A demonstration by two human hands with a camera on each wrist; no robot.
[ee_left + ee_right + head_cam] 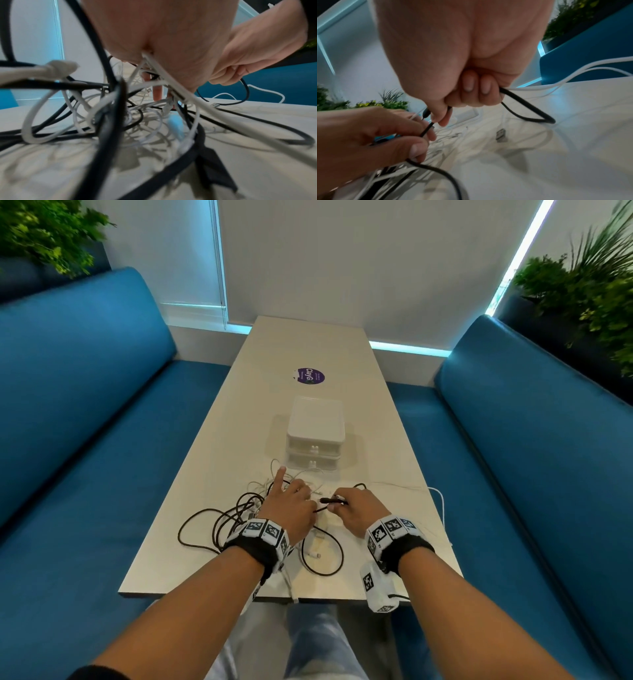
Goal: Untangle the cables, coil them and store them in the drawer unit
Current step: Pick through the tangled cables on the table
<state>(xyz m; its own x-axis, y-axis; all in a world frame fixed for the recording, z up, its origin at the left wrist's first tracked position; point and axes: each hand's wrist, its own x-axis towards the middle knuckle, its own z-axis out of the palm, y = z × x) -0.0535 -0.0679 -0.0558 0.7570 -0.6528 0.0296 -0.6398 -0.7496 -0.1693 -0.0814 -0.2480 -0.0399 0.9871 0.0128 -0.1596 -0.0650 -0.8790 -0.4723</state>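
Long white table (308, 347) between two blue benches (85, 392), plants (589, 285) at far corners of the booth. White drawer unit (315, 422) upright on table centre line, two drawers, both closed, fronts toward near edge; purple sticker (310, 375) beyond it. Tangle of cables (239, 515) betw. unit and near edge, spread toward left edge; black cable (191, 525) looping widest, white cables (51, 121) knotted through it, one white strand (440, 501) trailing to right edge. Left hand (291, 508) over tangle, index finger pointing up, thumb and other fingers pinching black cable. Right hand (358, 508) just beside it, fingers curled tight round same black cable near its plug (330, 501). Wrist bands w/ markers (263, 530) on both arms.
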